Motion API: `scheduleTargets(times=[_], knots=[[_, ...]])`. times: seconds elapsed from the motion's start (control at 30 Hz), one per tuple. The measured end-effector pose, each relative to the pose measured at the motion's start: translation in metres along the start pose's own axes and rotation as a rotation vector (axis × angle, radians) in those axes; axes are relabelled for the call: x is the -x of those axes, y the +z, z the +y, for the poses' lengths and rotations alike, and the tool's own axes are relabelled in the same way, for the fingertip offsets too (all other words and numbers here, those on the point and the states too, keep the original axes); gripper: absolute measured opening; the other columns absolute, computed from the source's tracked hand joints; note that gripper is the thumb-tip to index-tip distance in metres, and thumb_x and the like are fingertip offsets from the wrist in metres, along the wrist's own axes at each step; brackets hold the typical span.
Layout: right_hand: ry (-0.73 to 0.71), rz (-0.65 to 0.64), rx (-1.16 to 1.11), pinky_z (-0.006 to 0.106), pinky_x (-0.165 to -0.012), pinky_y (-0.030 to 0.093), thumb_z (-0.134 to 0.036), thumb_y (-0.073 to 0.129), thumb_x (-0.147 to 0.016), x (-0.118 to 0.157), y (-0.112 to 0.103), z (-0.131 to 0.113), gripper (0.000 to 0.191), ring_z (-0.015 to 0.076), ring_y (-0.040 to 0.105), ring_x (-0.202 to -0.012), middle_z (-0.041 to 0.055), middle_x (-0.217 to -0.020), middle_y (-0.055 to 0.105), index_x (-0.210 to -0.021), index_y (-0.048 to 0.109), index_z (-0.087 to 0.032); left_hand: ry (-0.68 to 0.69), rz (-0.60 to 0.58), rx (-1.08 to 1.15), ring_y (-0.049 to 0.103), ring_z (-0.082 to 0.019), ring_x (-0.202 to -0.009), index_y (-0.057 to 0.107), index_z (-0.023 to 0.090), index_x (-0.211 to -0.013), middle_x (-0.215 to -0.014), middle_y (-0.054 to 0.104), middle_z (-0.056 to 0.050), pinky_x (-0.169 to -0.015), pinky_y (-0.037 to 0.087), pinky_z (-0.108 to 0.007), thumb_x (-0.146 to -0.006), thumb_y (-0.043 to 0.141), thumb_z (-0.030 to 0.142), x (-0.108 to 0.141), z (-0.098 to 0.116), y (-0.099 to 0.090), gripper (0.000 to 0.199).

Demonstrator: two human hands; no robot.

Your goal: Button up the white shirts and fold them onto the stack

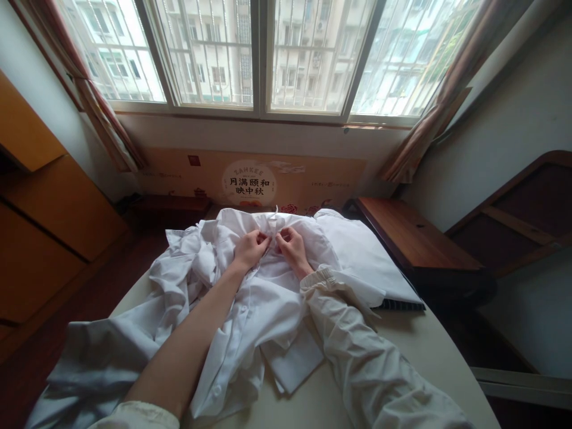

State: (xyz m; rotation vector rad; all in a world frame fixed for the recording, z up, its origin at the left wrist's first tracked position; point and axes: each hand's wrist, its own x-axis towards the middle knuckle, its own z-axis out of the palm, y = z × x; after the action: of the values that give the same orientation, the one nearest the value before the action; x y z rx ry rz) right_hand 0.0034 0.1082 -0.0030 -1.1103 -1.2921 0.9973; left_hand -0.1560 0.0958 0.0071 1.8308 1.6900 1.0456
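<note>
A white button-up shirt [268, 304] lies rumpled across the round table, its button placket running down toward me. Both hands are at the shirt's far end, near the collar, side by side with a small gap between them. My left hand [252, 247] pinches the cloth on the left of the opening. On the other side, my right hand [291, 245] pinches the right edge with thumb and fingers. A small white tag [273, 222] shows just beyond the fingertips. Whether a button sits between the fingers is too small to see.
More crumpled white cloth [179, 280] spreads over the left side, hanging past the table [402, 339]. Folded white garments [357, 256] lie at the right, over a dark striped piece [402, 305]. A wooden cabinet [415, 232] stands behind right, a printed box panel [322, 179] under the window.
</note>
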Motion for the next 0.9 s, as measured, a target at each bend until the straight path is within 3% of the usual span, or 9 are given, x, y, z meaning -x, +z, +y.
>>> scheduleTargets(times=[0.13, 0.23, 0.4, 0.6, 0.77, 0.9], knots=[[-0.048, 0.013, 0.083, 0.028, -0.053, 0.052, -0.054, 0.071, -0.080, 0.003, -0.001, -0.003, 0.032, 0.0175, 0.062, -0.057, -0.0001, -0.069, 0.066, -0.086, 0.063, -0.023, 0.095, 0.033, 0.298, 0.072, -0.020, -0.076, 0.066, 0.021, -0.097, -0.087, 0.077, -0.005, -0.072, 0.054, -0.029, -0.100, 0.064, 0.047, -0.001, -0.004, 0.004, 0.026], [-0.093, 0.007, 0.084, 0.028, -0.055, 0.052, -0.056, 0.070, -0.084, 0.004, -0.001, -0.004, 0.034, 0.0177, 0.062, -0.060, 0.0009, -0.071, 0.068, -0.089, 0.066, -0.023, 0.151, 0.070, 0.275, 0.069, -0.019, -0.077, 0.064, 0.021, -0.095, -0.091, 0.074, -0.005, -0.076, 0.055, -0.030, -0.100, 0.064, 0.046, -0.001, -0.003, 0.005, 0.026], [-0.151, 0.000, 0.079, 0.027, -0.057, 0.052, -0.058, 0.070, -0.087, 0.006, 0.000, -0.006, 0.036, 0.0181, 0.064, -0.066, 0.0024, -0.075, 0.070, -0.090, 0.067, -0.023, 0.216, 0.179, 0.198, 0.071, -0.020, -0.098, 0.063, 0.020, -0.097, -0.124, 0.069, -0.013, -0.089, 0.058, -0.031, -0.101, 0.063, 0.037, -0.002, -0.002, 0.005, 0.017], [-0.182, -0.017, 0.068, 0.028, -0.058, 0.052, -0.058, 0.071, -0.087, 0.007, 0.001, -0.007, 0.035, 0.0187, 0.064, -0.067, 0.0021, -0.075, 0.069, -0.091, 0.068, -0.023, 0.092, 0.071, 0.301, 0.074, -0.020, -0.080, 0.061, 0.022, -0.099, -0.091, 0.076, -0.005, -0.075, 0.059, -0.030, -0.102, 0.062, 0.046, 0.001, -0.002, 0.006, 0.024], [-0.125, -0.015, 0.075, 0.029, -0.056, 0.052, -0.062, 0.072, -0.085, 0.007, 0.001, -0.008, 0.038, 0.0212, 0.067, -0.069, 0.0025, -0.072, 0.069, -0.091, 0.068, -0.024, 0.071, 0.142, 0.453, 0.078, -0.021, -0.092, 0.065, 0.021, -0.102, -0.103, 0.079, -0.008, -0.084, 0.062, -0.032, -0.091, 0.077, 0.044, -0.005, -0.006, 0.009, 0.028], [-0.102, -0.031, 0.063, 0.029, -0.057, 0.052, -0.063, 0.074, -0.083, 0.007, 0.001, -0.007, 0.041, 0.0217, 0.068, -0.070, 0.0028, -0.072, 0.070, -0.093, 0.069, -0.024, 0.084, 0.130, 0.571, 0.078, -0.023, -0.095, 0.071, 0.019, -0.104, -0.105, 0.081, -0.010, -0.087, 0.063, -0.034, -0.085, 0.081, 0.042, -0.010, -0.012, 0.013, 0.032]])
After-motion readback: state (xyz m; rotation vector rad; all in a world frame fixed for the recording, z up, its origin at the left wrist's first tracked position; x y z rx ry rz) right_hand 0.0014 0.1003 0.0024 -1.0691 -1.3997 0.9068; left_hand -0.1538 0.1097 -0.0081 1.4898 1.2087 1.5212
